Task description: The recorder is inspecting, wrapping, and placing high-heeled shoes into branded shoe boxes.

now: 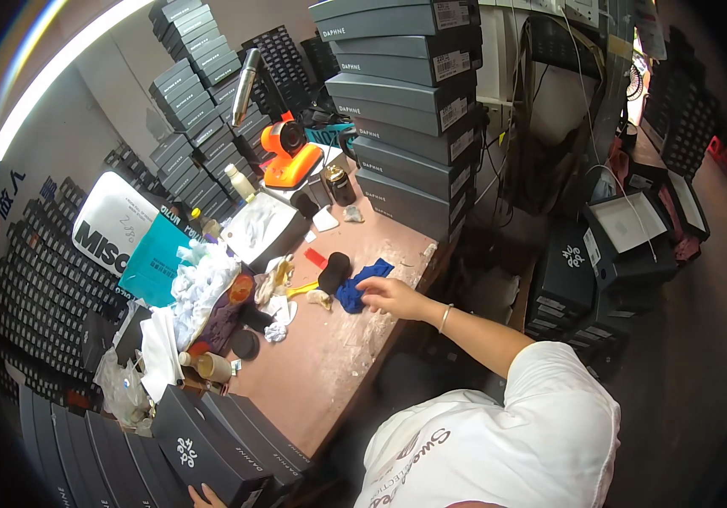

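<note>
My right hand [390,298] reaches over the table's near right edge, its fingers apart at a crumpled dark blue cloth [351,296]. The fingertips meet the cloth's right side; whether they touch it is hard to tell. Just left of the cloth is a black oval pad or brush [335,269]. At the lower edge, only some fingers of my left hand [205,497] show. They lie stretched against the side of a dark grey shoe box [202,444]; the rest of the hand is out of view.
The pinkish table [329,364] holds a heap of white crumpled paper [202,284], bottles [213,367], a dark can [338,184] and an orange tool [291,155]. A tall shoe-box stack [414,102] stands behind. Open boxes [630,224] are at right.
</note>
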Demonstrator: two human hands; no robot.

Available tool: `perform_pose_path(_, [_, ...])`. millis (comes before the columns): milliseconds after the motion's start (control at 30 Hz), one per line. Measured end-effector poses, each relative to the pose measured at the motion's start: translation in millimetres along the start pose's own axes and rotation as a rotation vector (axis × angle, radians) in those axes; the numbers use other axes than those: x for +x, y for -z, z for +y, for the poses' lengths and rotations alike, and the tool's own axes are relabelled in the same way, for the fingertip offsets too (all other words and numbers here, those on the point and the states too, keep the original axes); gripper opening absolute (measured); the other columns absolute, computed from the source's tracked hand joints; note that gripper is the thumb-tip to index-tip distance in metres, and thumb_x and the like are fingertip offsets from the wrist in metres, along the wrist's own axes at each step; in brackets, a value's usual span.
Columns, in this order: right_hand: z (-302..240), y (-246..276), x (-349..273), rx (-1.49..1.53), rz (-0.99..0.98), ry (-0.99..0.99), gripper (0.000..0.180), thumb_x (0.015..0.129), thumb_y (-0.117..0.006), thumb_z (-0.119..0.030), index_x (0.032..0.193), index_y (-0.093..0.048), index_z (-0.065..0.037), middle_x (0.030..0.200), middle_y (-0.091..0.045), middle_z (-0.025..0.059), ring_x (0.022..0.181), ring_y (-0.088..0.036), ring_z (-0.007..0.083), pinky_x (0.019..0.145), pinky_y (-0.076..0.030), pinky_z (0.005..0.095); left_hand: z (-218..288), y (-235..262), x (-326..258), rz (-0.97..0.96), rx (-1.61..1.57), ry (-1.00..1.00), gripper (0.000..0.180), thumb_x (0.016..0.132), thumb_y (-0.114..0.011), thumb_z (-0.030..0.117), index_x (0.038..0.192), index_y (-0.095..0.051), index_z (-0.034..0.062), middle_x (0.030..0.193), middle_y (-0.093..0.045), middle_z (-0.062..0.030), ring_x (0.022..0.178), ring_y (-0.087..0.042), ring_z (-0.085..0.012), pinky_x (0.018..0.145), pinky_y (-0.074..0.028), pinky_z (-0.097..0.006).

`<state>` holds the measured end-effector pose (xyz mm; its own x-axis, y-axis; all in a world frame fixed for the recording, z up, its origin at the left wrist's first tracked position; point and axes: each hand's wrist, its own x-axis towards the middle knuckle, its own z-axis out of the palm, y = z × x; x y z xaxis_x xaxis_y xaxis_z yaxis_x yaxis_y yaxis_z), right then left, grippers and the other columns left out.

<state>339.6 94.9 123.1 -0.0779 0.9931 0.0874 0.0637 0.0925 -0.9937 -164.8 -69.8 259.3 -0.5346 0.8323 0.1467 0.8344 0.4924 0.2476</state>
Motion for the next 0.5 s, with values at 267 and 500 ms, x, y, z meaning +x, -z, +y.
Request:
perform_pose_path(267, [-2.4,-109.8,0.2,0.032,-0.339,0.016,0.042,0.096,-0.053,-0.029,0.132,-0.050,-0.007,0.118,-0.061,0.0118,0.102,-0.061,0.0176,0.085,-0.050,0.0319,-16.1,-23.0,16.5,-0.207,-0.563,0.078,0.074,0.090,-0.057,0.052,0.127,-0.051,-0.0116,0.123,-0.059,-0.0240,0.110,-0.055,-0.0312,0.098,-0.039,-0.036])
perform_pose_path(500, [-38.1,-238.7,11.8,0.516,-0.830,-0.261,0.077,0.093,-0.044,-0.059,0.150,-0.019,-0.014,0.150,-0.031,0.0141,0.133,-0.037,0.0303,0.099,-0.041,0.0483,14.2,-56.8,1.7,-0.212,-0.718,-0.029,0.058,0.093,-0.058,0.042,0.118,-0.056,-0.0102,0.110,-0.063,-0.0197,0.098,-0.057,-0.0262,0.090,-0.043,-0.034])
